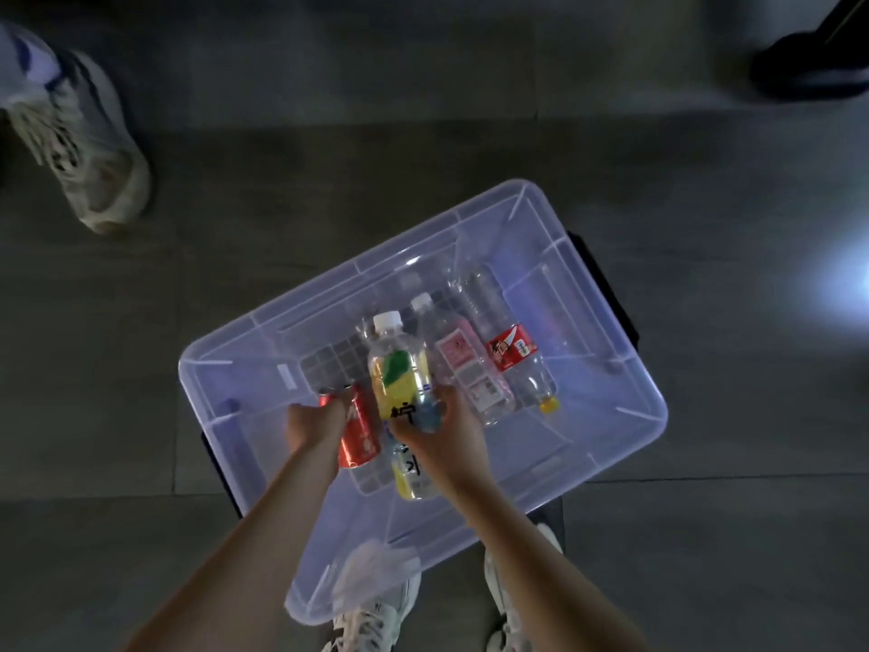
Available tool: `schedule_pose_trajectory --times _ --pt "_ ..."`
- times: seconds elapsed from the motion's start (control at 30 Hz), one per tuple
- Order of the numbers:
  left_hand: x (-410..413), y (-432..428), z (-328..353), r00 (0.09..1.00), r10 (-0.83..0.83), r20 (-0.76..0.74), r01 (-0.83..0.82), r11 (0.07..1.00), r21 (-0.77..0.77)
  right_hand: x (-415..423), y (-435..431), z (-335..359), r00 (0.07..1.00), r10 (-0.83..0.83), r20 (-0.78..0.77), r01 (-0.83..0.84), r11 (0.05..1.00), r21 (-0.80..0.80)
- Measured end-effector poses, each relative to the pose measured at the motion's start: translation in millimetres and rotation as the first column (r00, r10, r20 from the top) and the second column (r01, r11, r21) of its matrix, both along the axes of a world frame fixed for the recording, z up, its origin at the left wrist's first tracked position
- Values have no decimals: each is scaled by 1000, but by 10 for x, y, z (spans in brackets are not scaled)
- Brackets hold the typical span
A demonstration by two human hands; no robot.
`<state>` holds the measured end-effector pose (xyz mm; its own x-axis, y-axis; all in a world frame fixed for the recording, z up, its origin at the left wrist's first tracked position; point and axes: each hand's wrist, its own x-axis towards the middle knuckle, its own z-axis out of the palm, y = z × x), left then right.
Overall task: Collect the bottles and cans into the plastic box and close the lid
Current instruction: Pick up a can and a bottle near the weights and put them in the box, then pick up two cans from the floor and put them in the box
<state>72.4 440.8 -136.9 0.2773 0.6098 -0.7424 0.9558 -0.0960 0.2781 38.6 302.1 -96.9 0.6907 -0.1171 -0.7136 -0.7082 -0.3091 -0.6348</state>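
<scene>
A clear plastic box stands open on the dark floor, tilted diagonally. Inside lie a bottle with a pink label and a bottle with a red label and yellow cap. My left hand is shut on a red can low inside the box. My right hand grips a clear bottle with a yellow-green label and white cap, held above another yellow-labelled bottle on the box floor.
A person's pale sneaker stands at the far left and a dark shoe at the top right. My own white shoes are under the box's near edge. A dark lid peeks from beneath the box.
</scene>
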Motion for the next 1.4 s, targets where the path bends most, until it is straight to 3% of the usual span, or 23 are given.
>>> schedule_pose_trajectory --times 0.23,0.37,0.5,0.67,0.8,0.93,1.07,1.3,1.4 --pt "-241 110 308 958 -269 97 258 960 113 -115 399 -175 979 160 -129 -177 975 -135" --pt "-277 44 251 901 -422 104 425 905 -15 -26 499 -235 969 217 -116 -235 956 -174" --pt "-194 -8 223 907 -414 80 422 894 -153 -39 464 -179 958 279 -70 -288 925 -248" --pt "-88 -106 629 899 -435 60 439 887 -142 -272 48 339 978 207 3 -199 944 -263" --pt "-76 -324 1306 812 -581 53 583 807 -89 -615 -430 1092 998 45 44 -29 946 -324" --pt "-171 -756 2205 639 -765 78 769 636 -59 -1073 -896 1965 966 -253 51 254 897 -360" --pt "-450 -1362 3121 407 -901 149 913 405 -46 -1772 -1353 2823 854 -520 -19 465 778 -422" --pt "-1285 -2594 4332 -50 -949 312 996 -72 -59 -3298 -1936 4127 535 -840 -92 732 515 -446" --pt "-1778 -3203 4676 -166 -919 359 976 -205 -73 -4029 -2157 4526 367 -926 -87 812 364 -456"
